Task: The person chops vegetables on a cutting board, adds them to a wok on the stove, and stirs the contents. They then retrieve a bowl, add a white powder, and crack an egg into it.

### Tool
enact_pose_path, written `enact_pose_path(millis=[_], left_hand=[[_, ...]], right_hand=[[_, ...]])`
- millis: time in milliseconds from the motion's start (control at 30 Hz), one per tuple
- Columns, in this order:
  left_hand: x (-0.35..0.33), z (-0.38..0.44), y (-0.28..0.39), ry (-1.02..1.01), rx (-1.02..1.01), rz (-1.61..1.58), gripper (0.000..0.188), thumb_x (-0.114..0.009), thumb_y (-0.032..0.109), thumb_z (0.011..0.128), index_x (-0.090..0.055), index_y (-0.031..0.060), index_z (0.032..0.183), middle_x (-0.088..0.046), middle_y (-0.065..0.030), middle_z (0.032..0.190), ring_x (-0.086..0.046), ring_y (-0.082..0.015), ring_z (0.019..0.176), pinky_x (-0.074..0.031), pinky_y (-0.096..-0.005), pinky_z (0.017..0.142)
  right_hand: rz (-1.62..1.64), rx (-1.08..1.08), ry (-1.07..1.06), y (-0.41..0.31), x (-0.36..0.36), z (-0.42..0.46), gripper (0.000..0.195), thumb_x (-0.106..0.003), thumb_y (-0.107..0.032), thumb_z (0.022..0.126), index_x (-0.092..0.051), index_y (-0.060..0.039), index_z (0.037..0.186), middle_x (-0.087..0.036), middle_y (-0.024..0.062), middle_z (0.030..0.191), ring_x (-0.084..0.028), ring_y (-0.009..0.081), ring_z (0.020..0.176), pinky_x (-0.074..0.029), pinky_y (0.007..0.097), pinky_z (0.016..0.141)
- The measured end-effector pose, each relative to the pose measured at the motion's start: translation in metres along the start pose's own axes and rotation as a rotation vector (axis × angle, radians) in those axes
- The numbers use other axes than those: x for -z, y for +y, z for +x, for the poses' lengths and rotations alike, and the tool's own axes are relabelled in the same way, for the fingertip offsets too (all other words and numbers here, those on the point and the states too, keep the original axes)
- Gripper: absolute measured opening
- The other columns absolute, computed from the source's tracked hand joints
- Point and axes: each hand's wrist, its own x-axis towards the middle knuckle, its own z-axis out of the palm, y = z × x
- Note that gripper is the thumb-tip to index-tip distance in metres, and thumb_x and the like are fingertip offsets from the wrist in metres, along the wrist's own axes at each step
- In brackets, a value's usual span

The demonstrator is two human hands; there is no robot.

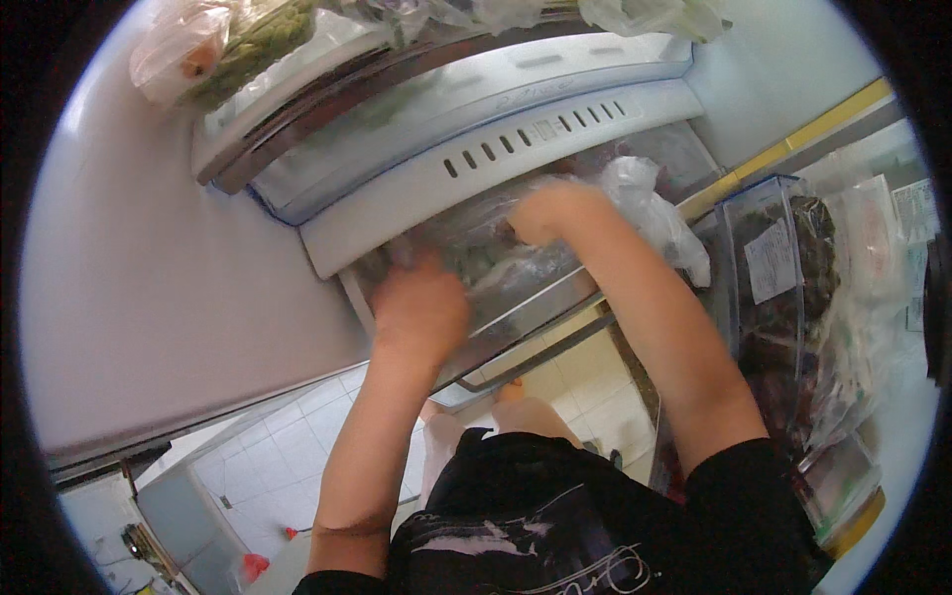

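Observation:
Both of my hands reach into a pulled-out clear refrigerator drawer full of plastic-bagged contents. My left hand is at the drawer's left end, blurred, with its fingers down among the contents. Further right, my right hand bends down onto a clear plastic bag with something greenish inside. Its fingertips are hidden, so I cannot tell whether it grips the bag. A crumpled white plastic bag lies right beside my right wrist, hanging over the drawer's right end.
Above the drawer runs a white slotted shelf front. Bagged vegetables sit on the shelf higher up. The open refrigerator door on the right carries a clear door bin with bagged goods. A tiled floor shows below.

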Motion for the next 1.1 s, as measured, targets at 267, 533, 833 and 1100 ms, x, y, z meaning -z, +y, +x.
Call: enact_pose_path(millis=[267,533,833,1100], left_hand=[[0.014,-0.024,0.005,0.188,-0.029,-0.014,0.014,-0.062,0.016,0.07,-0.067,0.0058,0.077,-0.033,-0.0206,0.129,-0.041,-0.0383,0.11,-0.042,-0.0417,0.086],[0.009,-0.036,0.013,0.31,-0.034,-0.276,0.013,-0.062,0.012,0.069,-0.067,0.0098,0.081,-0.027,-0.0277,0.13,-0.04,-0.0415,0.111,-0.038,-0.0406,0.09],[-0.001,-0.039,0.013,0.476,-0.098,-0.448,0.016,-0.062,0.012,0.069,-0.067,0.0121,0.084,-0.026,-0.0312,0.129,-0.036,-0.0455,0.113,-0.037,-0.0414,0.091],[-0.003,-0.037,0.01,0.463,-0.111,-0.486,0.017,-0.062,0.012,0.069,-0.066,0.0139,0.085,-0.026,-0.0299,0.129,-0.037,-0.0465,0.111,-0.037,-0.0429,0.09]], right_hand=[[-0.131,-0.083,0.429,-0.018,0.004,0.004,0.049,-0.049,-0.034,0.075,-0.047,-0.013,0.119,-0.045,0.0136,0.122,-0.043,0.0282,0.112,-0.035,0.0383,0.093],[-0.145,-0.109,0.395,-0.006,-0.004,0.009,0.05,-0.046,-0.035,0.076,-0.045,-0.0134,0.121,-0.039,0.0117,0.129,-0.037,0.0283,0.118,-0.029,0.038,0.098],[-0.092,0.147,0.366,-0.004,-0.019,0.045,0.052,-0.044,-0.029,0.079,-0.036,-0.0129,0.128,-0.03,0.0117,0.135,-0.028,0.0275,0.124,-0.022,0.0394,0.101],[-0.286,0.36,0.822,0.001,-0.045,0.083,0.056,-0.051,-0.043,0.075,-0.043,-0.0145,0.123,-0.039,0.0088,0.129,-0.036,0.0282,0.117,-0.025,0.0387,0.098]])
